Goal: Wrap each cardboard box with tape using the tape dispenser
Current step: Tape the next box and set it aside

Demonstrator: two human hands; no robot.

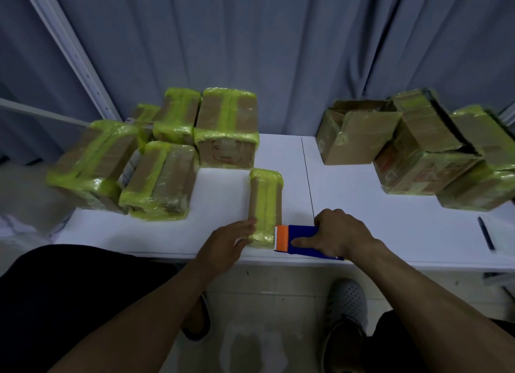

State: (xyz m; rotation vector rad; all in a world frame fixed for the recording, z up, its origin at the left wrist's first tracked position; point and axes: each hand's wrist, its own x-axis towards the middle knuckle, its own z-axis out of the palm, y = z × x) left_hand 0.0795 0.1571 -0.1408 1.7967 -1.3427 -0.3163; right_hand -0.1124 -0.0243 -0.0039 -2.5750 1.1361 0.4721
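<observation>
My right hand [337, 236] is curled over the dispenser [295, 239], thumb along its near side, gripping it. Its orange mouth sits right at the near right corner of the small box [266, 205]. My left hand [231, 239] lies flat against the box's near left side, fingers straight, steadying it rather than gripping.

The box lies on the table [390, 233] close to the front edge, long side running away from me. Green tape already runs along its top and round the near end, so I reckon this one is well on, perhaps on its last strip. I cannot see the far end or the underside.

To my left the pile [167, 155] of banded boxes looks finished, six or so, each with bright green bands crossing it. To my right the other stack [418, 149] looks like the work ahead. The open box [354, 133] there has its flaps loose, and its neighbours show only thin, dull film and gaping seams. By my count roughly half the job is done, with four or so boxes to go after this one.
</observation>
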